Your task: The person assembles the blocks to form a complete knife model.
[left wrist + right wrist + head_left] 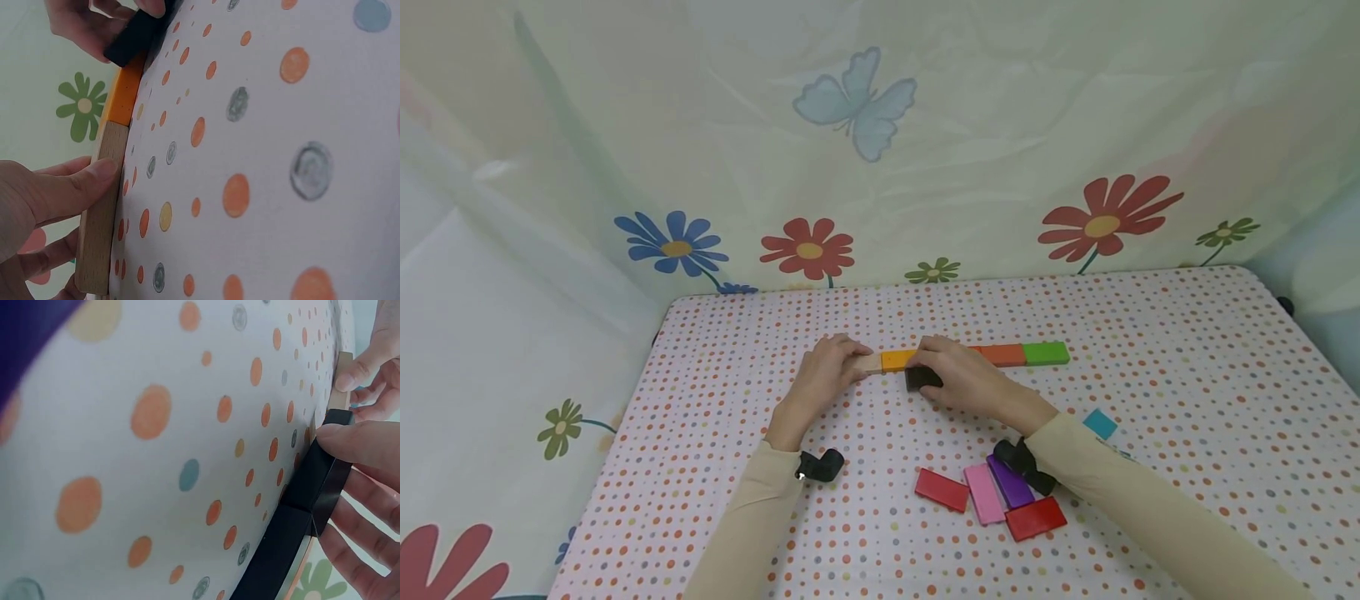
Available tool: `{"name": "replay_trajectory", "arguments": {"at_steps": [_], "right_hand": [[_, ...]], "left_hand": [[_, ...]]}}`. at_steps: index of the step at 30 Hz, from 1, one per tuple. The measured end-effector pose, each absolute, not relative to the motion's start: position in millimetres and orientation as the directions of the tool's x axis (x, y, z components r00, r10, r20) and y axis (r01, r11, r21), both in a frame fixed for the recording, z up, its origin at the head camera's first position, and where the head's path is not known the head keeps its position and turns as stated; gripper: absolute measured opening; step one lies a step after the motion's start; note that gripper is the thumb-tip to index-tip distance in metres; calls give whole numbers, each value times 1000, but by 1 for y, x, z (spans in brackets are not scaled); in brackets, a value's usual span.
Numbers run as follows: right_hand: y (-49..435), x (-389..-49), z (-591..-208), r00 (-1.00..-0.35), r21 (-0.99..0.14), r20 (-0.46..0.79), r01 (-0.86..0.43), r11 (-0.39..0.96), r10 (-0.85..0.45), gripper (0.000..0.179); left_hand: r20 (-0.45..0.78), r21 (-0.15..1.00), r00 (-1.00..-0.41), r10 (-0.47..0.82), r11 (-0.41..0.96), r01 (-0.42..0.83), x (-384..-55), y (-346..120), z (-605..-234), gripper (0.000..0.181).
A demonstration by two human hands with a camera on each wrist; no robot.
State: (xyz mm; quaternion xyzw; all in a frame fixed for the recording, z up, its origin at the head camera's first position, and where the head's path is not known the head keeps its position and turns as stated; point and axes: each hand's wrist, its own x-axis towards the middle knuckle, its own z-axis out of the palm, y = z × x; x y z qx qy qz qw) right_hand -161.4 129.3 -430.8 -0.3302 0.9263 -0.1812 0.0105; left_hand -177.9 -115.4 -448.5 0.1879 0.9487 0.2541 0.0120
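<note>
My left hand (827, 375) pinches a plain wooden block (103, 212) at the left end of a row, thumb in front and fingers behind. Touching its right end is a yellow-orange block (897, 361); farther along lie a red-orange block (1002, 355) and a green block (1047, 353). My right hand (958, 375) grips a black block (331, 469), thumb on its near side, just in front of the row. Another black block (272, 550) adjoins it in the right wrist view. That hand hides the row's middle in the head view.
Nearer the front lie a red block (942, 490), a pink block (985, 494), a purple block (1011, 483) and a second red block (1036, 518). A blue block (1100, 423) is partly hidden by the right sleeve. A flowered curtain (970, 208) hangs behind the dotted table (715, 350).
</note>
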Motion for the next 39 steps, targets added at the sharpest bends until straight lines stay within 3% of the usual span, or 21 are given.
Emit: {"name": "replay_trajectory", "arguments": {"at_steps": [11,21,31,39], "right_hand": [[126,-162,-432,-756,-242,100,-649,721,-647,36],[120,-161,-427,-766,-229,28,-630,742,-642,36],[120,-160,-429,-757,-214,61,-646,733,-650,33],[132,-157,-416,-799,-360,92,-584,728,-595,28]], "left_hand": [[67,490,-932,355,802,341,-177,-116,-447,29],[66,492,-934,350,803,336,-178,-116,-447,31],[61,490,-934,352,805,336,-176,-118,-445,31],[60,485,-931,360,805,342,-176,-117,-446,31]]}}
